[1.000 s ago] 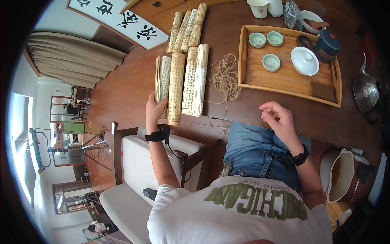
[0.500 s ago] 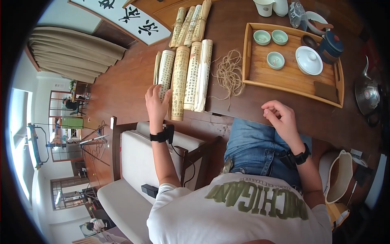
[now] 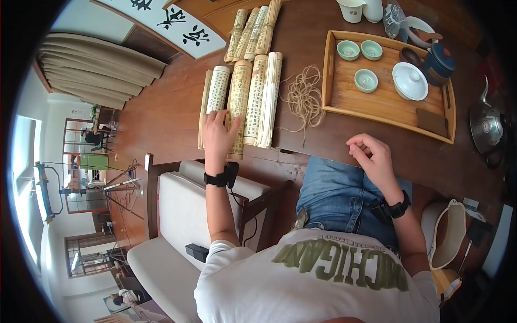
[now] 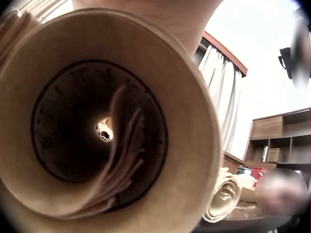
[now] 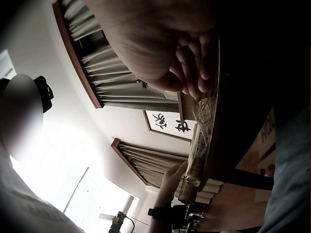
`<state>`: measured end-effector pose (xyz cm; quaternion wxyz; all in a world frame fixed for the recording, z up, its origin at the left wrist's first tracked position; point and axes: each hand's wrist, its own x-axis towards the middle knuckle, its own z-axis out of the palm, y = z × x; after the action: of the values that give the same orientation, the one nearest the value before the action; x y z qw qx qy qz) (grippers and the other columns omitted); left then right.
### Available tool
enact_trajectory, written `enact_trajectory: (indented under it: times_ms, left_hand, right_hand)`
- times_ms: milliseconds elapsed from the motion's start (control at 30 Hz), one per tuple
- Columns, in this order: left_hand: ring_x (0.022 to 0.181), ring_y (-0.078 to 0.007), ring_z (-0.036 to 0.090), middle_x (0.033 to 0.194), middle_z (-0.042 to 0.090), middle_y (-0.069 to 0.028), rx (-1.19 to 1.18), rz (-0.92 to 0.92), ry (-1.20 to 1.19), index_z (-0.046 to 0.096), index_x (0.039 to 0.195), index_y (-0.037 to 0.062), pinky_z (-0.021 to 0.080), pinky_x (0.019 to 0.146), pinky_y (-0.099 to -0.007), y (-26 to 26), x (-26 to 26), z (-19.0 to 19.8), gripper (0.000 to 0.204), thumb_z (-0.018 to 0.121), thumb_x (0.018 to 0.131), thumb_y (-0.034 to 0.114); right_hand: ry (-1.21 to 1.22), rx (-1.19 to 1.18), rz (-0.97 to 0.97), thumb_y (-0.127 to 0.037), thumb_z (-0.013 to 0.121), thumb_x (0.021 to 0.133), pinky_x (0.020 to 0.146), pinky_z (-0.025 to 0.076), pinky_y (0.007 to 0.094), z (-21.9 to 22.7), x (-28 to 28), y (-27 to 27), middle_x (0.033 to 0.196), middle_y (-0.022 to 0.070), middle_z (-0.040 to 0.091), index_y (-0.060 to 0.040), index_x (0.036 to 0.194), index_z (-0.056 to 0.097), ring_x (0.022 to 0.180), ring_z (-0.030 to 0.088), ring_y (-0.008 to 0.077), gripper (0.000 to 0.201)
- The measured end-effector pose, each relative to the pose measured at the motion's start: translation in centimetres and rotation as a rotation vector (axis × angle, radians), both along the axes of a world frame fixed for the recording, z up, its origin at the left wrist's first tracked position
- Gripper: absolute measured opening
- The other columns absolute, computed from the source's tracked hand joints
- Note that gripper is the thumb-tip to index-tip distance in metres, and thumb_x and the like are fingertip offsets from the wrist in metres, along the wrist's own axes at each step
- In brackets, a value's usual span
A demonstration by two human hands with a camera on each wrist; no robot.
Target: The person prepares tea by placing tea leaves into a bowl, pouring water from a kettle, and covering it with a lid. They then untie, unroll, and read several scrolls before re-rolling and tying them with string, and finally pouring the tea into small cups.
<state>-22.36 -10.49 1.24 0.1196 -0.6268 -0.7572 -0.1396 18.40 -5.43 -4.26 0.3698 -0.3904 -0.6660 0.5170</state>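
In the head view my left hand (image 3: 218, 134) lies over the near part of a pale rolled scroll (image 3: 218, 89), its fingers on top and its thumb spread toward the thicker tan scroll (image 3: 240, 91) alongside. A thin rolled sheet (image 3: 204, 105) stands out at the left edge of the row. The left wrist view looks into the hollow end of a scroll (image 4: 192, 145), with loose paper layers inside and part of the hand above it. My right hand (image 3: 371, 151) hovers near the table's front edge, fingers loosely curled, holding nothing.
More scrolls (image 3: 264, 99) lie to the right, and a tied group (image 3: 266, 29) lies behind. A heap of twine (image 3: 304, 99) sits beside them. The wooden tray (image 3: 355, 110) carries cups and a lidded bowl (image 3: 410, 81). A metal kettle (image 3: 487, 126) stands far right.
My left hand has shifted from the left side of the pale scroll onto its top, the fingers reaching across. The head view has tilted slightly. My right hand has stayed about where it was.
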Motion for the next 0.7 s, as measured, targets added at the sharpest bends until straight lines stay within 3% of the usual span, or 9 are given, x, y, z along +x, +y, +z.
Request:
enact_trajectory:
  times_ms: [100,200,300,400,500,533,700]
  left_hand:
    - [0.089,-0.0389,0.066,0.096,0.070,-0.0201,-0.130,0.147,-0.249,0.067,0.122,-0.0012,0.054,0.079,-0.0482,0.5,1.5,0.5,0.052,0.076,0.089,0.038]
    - [0.085,-0.0397,0.069,0.099,0.072,-0.0240,-0.153,0.155,-0.140,0.063,0.127,-0.0036,0.055,0.078,-0.0484,0.5,0.5,-0.9,0.057,0.075,0.089,0.037]
    - [0.091,-0.0385,0.071,0.101,0.072,-0.0280,-0.132,0.142,-0.175,0.060,0.130,-0.0053,0.057,0.081,-0.0451,0.6,0.2,-1.1,0.059,0.074,0.088,0.034]
    - [0.090,-0.0314,0.073,0.102,0.073,-0.0252,-0.121,0.272,-0.372,0.060,0.130,-0.0062,0.058,0.079,-0.0401,0.6,1.7,0.6,0.055,0.074,0.089,0.027]
    - [0.088,-0.0224,0.072,0.104,0.074,-0.0200,0.137,0.203,-0.733,0.059,0.128,-0.0080,0.057,0.079,-0.0359,0.1,1.9,0.7,0.050,0.074,0.091,0.021]
    - [0.093,-0.0174,0.068,0.111,0.070,-0.0163,0.187,0.209,-0.827,0.052,0.133,-0.0089,0.056,0.081,-0.0334,-0.3,2.4,0.9,0.051,0.073,0.093,0.015]
    - [0.105,-0.0176,0.062,0.124,0.059,-0.0152,0.278,-0.016,-1.044,0.038,0.142,-0.0034,0.055,0.089,-0.0324,-1.3,6.6,1.5,0.061,0.073,0.094,0.009]
  right_hand:
    - [0.002,0.010,-0.005,-0.005,0.069,0.094,0.068,0.054,0.0263,-0.1,-0.1,0.0,0.089,0.0053,0.074,-0.0042,0.103,0.073,0.078,0.070,0.0126,0.010]
    - [0.000,0.013,-0.007,-0.006,0.069,0.094,0.068,0.054,0.0264,-0.2,0.0,-0.1,0.089,0.0054,0.074,-0.0042,0.103,0.073,0.078,0.070,0.0127,0.010]
    - [-0.002,0.023,-0.005,-0.006,0.070,0.094,0.068,0.054,0.0263,-0.2,0.0,0.0,0.090,0.0054,0.074,-0.0046,0.103,0.073,0.079,0.070,0.0128,0.010]
    - [0.004,0.021,-0.007,-0.006,0.070,0.094,0.067,0.054,0.0264,-0.1,0.0,0.0,0.090,0.0054,0.074,-0.0051,0.104,0.073,0.079,0.070,0.0128,0.010]
    - [0.009,0.011,-0.009,-0.006,0.070,0.093,0.067,0.054,0.0263,0.0,0.1,0.0,0.090,0.0058,0.074,-0.0052,0.103,0.073,0.079,0.070,0.0130,0.010]
    - [0.006,0.010,-0.010,-0.006,0.070,0.094,0.067,0.054,0.0262,0.0,0.1,0.0,0.090,0.0060,0.074,-0.0051,0.103,0.073,0.079,0.070,0.0131,0.010]
    - [0.018,-0.032,0.051,-0.007,0.070,0.095,0.069,0.055,0.0263,0.1,-0.2,0.2,0.090,0.0050,0.073,-0.0049,0.116,0.068,0.079,0.069,0.0121,0.021]
